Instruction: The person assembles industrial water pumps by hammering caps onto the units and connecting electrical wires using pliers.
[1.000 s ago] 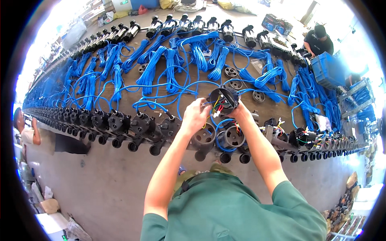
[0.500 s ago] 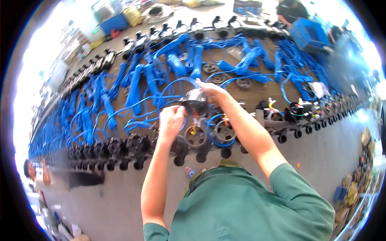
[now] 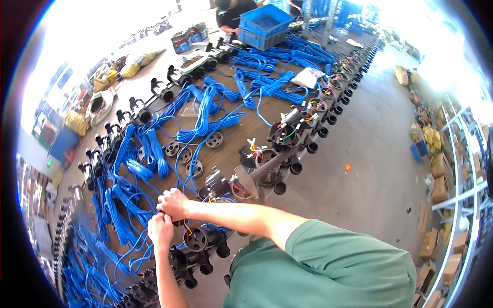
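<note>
My right hand and my left hand meet above the near edge of the table, fingers closed. Only a dark sliver shows between them, so what they grip is mostly hidden. Just beside them is a round black housing with a spoked face, a yellow wire running by it. A dark and silver cylindrical part stands on the table past my right hand. Bundles of blue cable lie beyond my left hand, with loose loops reaching toward the housings.
Black housings with coloured wires line the table edge, their tube ends jutting outward. Several spoked discs lie on the brown tabletop. Blue crates stand at the far end near a person in dark clothes. Shelving stands at right.
The view has swung to the right. Both hands now sit lower and closer together, my right forearm lying across the table edge. The black cylindrical part seen between them earlier is mostly hidden.
</note>
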{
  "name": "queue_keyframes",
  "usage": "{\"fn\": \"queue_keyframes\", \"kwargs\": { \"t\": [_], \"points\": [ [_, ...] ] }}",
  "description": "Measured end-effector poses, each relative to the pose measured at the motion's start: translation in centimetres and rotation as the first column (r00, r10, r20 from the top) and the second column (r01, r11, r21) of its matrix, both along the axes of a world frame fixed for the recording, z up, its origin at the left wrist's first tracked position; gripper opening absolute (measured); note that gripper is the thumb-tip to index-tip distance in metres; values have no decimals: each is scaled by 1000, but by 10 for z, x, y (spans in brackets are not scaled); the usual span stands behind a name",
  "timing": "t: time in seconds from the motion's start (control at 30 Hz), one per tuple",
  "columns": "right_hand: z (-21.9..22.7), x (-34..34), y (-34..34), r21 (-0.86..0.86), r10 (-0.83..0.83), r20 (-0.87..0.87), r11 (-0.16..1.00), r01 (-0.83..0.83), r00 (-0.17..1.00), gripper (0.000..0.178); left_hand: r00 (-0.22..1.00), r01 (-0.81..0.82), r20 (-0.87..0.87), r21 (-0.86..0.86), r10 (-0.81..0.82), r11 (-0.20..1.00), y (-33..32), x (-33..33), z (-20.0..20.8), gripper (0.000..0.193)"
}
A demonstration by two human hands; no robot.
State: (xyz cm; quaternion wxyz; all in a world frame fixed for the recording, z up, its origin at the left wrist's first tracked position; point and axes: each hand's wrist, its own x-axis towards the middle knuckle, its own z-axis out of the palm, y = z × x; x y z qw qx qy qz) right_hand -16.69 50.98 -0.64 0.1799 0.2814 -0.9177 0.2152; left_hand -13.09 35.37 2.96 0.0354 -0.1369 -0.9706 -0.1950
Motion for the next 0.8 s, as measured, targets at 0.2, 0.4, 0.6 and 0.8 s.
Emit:
{"fn": "queue_keyframes", "kwargs": {
  "t": [0.2,0.4,0.6,0.8],
  "points": [
    [-16,-5,-21,-73,-91,-89,994,85,992,25,969,117,-218,-17,-118,993,-11,16,-13,38],
    [-50,-36,12,223,-60,240,975,5,969,21,993,-44,-76,483,92,874,-6,38,138,38],
    [7,-28,4,386,-199,497,923,-10,845,29,946,-252,-228,-79,229,965,-54,-33,70,47],
    [1,-46,41,187,-32,605,977,-103,796,51,988,-64,156,385,3,921,10,74,10,16]
  ]
}}
